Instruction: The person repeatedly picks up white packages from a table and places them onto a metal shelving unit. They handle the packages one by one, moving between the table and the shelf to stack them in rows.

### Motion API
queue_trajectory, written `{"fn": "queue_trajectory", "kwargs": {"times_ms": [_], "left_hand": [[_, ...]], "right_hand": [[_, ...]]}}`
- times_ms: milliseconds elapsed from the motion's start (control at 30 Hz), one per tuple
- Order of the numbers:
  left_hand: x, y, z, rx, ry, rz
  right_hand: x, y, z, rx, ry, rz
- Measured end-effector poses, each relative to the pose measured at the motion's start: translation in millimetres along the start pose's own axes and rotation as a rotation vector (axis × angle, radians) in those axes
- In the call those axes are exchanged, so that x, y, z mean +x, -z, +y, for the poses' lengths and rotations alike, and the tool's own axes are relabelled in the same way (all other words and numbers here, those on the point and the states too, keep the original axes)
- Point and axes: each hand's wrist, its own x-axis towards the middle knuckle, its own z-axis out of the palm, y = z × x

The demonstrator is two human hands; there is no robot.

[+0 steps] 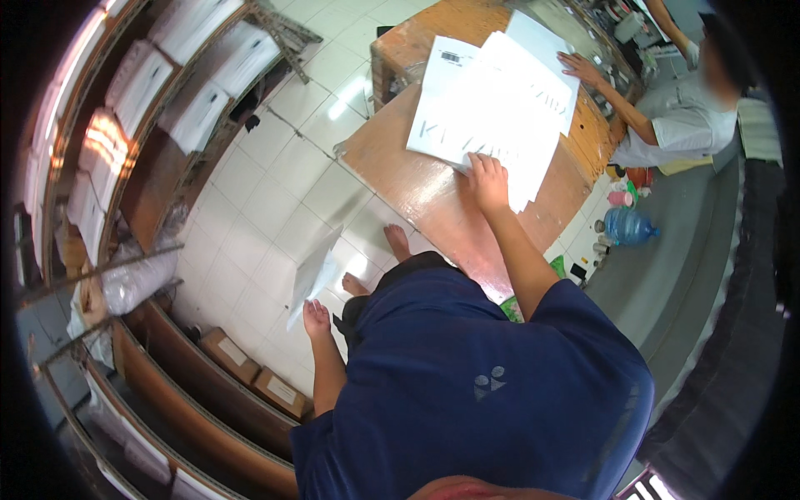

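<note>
My left hand [317,318] hangs low at my side, fingers closed on the edge of a thin white sheet [312,271], which is held tilted above the floor. The fingers of my right hand [490,179] lie stretched out on the near edge of a pile of large white printed sheets [500,117]. These overlap unevenly on the wooden table [375,150]. Whether they are paper or flat bags I cannot tell. Across the table, a co-worker's hand [583,68] rests on the far right side of the pile.
Shelves [142,192] with stacked white sheets line the left side. Cardboard boxes [229,354] sit low by the lower shelving. The co-worker [687,125] is at the table's far right. A blue water jug [627,226] lies on the right beside small items.
</note>
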Motion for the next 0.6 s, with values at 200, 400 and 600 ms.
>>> {"fn": "queue_trajectory", "kwargs": {"times_ms": [200,400,600], "left_hand": [[-18.9,108.2,-15.9,-0.155,-0.001,0.077],[-98.4,203.6,-26.0,-0.195,-0.363,0.231],[-193.5,323.3,-17.4,-0.509,-0.343,0.348]], "right_hand": [[26.2,-4.2,-6.8,-0.056,0.228,0.055],[18.2,17.7,-118.2,0.057,0.229,0.119],[-63.2,72.0,-324.2,0.322,0.496,-0.003]]}}
